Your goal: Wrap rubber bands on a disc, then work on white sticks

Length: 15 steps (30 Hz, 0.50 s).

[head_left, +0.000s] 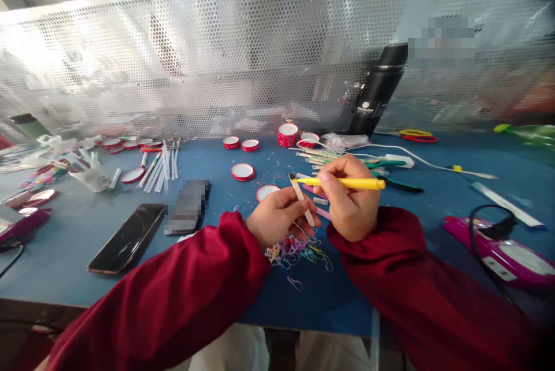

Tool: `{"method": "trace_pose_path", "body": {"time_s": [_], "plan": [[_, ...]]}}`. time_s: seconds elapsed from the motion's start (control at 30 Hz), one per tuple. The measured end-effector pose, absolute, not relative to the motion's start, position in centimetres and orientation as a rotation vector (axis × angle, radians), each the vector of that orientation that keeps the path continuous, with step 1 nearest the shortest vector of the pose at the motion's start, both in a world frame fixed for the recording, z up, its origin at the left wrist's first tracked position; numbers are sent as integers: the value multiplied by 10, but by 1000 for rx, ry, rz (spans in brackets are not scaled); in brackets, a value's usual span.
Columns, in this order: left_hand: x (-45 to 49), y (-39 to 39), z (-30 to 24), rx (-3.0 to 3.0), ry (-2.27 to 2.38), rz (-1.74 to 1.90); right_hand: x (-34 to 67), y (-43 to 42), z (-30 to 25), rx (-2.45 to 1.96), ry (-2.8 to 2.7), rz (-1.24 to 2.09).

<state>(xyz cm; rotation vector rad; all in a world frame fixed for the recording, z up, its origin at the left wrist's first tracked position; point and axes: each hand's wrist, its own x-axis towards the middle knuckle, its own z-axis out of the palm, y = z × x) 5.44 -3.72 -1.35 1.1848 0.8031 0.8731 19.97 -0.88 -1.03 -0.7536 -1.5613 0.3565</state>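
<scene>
My left hand pinches a flat wooden craft stick, whose far end is dark. My right hand is closed around a yellow marker pen, with its tip pointing left at the stick's dark end. Whether the tip touches the wood I cannot tell. Below my hands lies a heap of coloured elastic bands, and one loose purple band rests nearer the table edge. Just behind the left hand is a red-rimmed lid, partly hidden.
Two phones lie to the left, near a white cup and clear glue sticks. More craft sticks, green-handled pliers and a black thermos stand or lie beyond my right hand. A magenta device is at right. Perforated metal closes the back.
</scene>
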Motion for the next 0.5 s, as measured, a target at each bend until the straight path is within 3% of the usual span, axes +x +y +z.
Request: {"method": "trace_pose_path", "body": {"time_s": [0.5], "plan": [[54,-39,-10,1182,822,858,199,-10,-9,-732,-1547,384]]}}
